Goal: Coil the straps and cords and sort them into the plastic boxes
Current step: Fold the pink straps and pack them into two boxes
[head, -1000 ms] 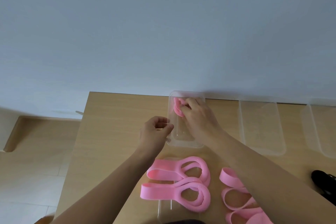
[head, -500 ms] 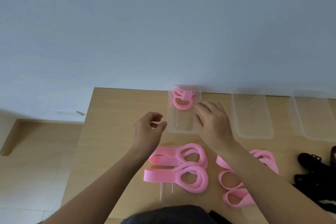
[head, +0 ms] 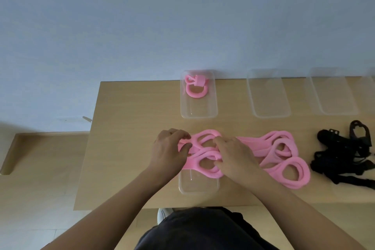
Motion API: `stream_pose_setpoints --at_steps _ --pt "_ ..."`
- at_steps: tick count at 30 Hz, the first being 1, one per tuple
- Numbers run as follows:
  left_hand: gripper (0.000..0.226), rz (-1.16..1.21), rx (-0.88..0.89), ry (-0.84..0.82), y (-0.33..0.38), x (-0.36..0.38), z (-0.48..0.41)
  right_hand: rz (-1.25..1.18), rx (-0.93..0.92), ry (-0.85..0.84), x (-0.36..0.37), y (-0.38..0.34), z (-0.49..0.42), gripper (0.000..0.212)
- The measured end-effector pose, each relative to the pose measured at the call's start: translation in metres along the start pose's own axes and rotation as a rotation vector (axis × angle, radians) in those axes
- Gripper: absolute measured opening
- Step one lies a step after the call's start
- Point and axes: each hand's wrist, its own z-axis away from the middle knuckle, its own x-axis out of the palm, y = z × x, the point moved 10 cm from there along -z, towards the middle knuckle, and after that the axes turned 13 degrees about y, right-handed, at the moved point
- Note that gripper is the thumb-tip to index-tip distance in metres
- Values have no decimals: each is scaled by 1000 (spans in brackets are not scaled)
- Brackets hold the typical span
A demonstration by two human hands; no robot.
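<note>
A pale, matte wooden table [head: 125, 148] fills the middle of the frame, below a plain blue-grey wall.

At centre-left the left hand [head: 169, 151] has its fingers curled, and its thumb and fingertips pinch the flat left end of the pink straps [head: 192, 165]. These are wide, smooth, rubbery-looking bands. Their long axis runs left to right across the frame, with flat tails toward the left and two rounded loops toward the centre. The bundle lies partly on a clear, rounded-corner plastic box [head: 198, 185] near the table's lower edge.

Straight above, at the table's far edge, a second clear box [head: 199, 110] stands with its long axis pointing to the top of the frame. A coiled pink strap [head: 195, 94] sits in the upper end of this box as a ring with a wrapped knot on top.

The right hand [head: 236, 159] lies over the loops with its fingers bent down onto them and gripping the bands.

To its right a loose heap of pink straps [head: 261, 144] sprawls toward the lower right, its loops overlapping.

Above the heap, two empty clear boxes [head: 269, 95] [head: 332, 93] stand side by side, also lengthwise toward the wall.

At the right edge lies a tangle of black straps [head: 343, 154], dull webbing with plastic buckles.
</note>
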Motion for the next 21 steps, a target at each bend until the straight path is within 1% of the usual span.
stream_pose_setpoints --at_steps 2,3,5,7,8,10,12,13,15,16,18,20,21 --pt "24 0 12 -29 2 -1 5 -51 10 77 -14 -4 3 27" --pt "28 1 15 -62 3 0 8 -120 18 120 -24 -7 4 23" --pt "44 36 15 -167 7 3 12 -335 29 192 -49 -16 7 13" --pt "54 90 14 -289 15 3 15 -515 37 231 -76 -27 10 11" --pt "52 108 21 -343 19 1 17 -570 35 241 -91 -33 12 13" --pt "36 126 51 -392 32 -7 19 -630 13 282 -122 -46 14 16" --pt "17 174 64 -353 45 -23 17 -649 -23 354 -155 -59 17 16" --pt "14 215 58 -321 50 -32 16 -660 -27 400 -171 -64 19 16" --pt "16 306 40 -263 66 -56 15 -708 -15 516 -205 -70 26 21" --pt "12 359 21 -249 72 -66 14 -762 6 568 -219 -69 28 20" --pt "8 460 19 -223 92 -92 12 -897 37 691 -251 -69 41 13" --pt "9 536 39 -200 114 -116 10 -988 22 800 -280 -72 58 14" --pt "9 562 55 -189 125 -128 10 -983 -4 848 -295 -77 68 17"
